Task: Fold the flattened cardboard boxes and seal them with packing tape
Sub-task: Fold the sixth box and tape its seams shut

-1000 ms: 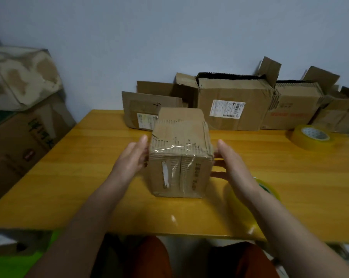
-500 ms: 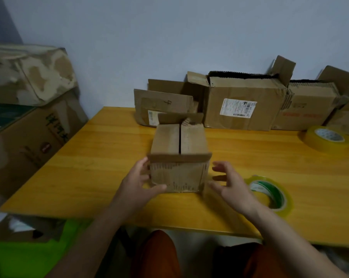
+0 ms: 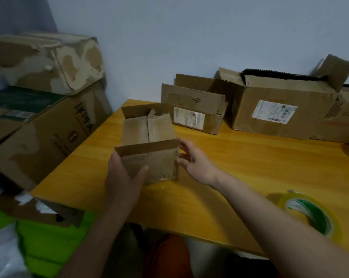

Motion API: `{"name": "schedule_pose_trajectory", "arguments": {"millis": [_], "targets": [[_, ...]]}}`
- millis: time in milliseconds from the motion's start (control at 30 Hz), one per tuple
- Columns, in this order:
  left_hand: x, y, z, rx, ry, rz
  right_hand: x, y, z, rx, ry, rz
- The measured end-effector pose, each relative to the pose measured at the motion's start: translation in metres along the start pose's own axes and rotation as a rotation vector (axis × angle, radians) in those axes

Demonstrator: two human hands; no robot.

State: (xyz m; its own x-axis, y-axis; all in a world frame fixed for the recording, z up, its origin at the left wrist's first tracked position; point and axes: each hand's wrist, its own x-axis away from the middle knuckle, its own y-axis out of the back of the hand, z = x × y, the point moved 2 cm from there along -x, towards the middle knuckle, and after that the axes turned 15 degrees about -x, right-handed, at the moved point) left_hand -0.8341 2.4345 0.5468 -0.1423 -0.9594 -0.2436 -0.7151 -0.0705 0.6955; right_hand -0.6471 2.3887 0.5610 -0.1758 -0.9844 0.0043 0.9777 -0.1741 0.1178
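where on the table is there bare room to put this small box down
Bare table lies right of the small box, between the back row of boxes and the tape roll; also the near-left corner by the left hand. The back edge is crowded.

Small cardboard box [image 3: 149, 155] on yellow table [image 3: 249, 167], left hand [image 3: 123, 177] gripping it, right hand [image 3: 195, 161] touching its side

Both forearms reach forward over the bench's near edge. The left hand [image 3: 122, 177] grips with thumb spread; the right hand [image 3: 195, 160] touches with loosely curled fingers.
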Motion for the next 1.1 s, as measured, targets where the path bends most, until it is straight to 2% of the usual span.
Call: {"name": "schedule_pose_trajectory", "arguments": {"millis": [100,300,567,700,767,833,900,967,1100], "targets": [[-0.045,0.003,0.015,0.013,0.062,-0.047,-0.051,-0.019,0.002,0.087,-0.016,0.018],[-0.152,-0.016,0.04,-0.057,0.16,0.02,-0.145,-0.038,-0.003,0.3,-0.085,0.004],[-0.25,-0.06,0.045,0.082,0.091,-0.015,-0.231,-0.028,-0.004,0.359,-0.092,-0.034],[-0.281,-0.08,0.035,0.101,0.074,0.018,-0.243,-0.008,-0.001,0.448,-0.053,-0.014],[-0.28,-0.087,0.034,0.057,0.15,-0.041,-0.229,0.007,0.001,0.595,-0.001,0.04],[-0.258,-0.095,0.033,-0.084,0.199,-0.116,-0.2,0.026,0.003,0.81,0.072,0.104],[-0.223,-0.109,0.023,-0.259,0.07,-0.081,-0.159,0.052,0.002,0.978,0.138,0.176],[-0.18,-0.128,0.003,-0.37,-0.156,0.051,-0.108,0.083,-0.001,1.064,0.148,0.196],[-0.084,-0.162,-0.049,-0.36,-0.526,0.449,0.011,0.14,-0.001,1.064,0.072,0.014]]}}
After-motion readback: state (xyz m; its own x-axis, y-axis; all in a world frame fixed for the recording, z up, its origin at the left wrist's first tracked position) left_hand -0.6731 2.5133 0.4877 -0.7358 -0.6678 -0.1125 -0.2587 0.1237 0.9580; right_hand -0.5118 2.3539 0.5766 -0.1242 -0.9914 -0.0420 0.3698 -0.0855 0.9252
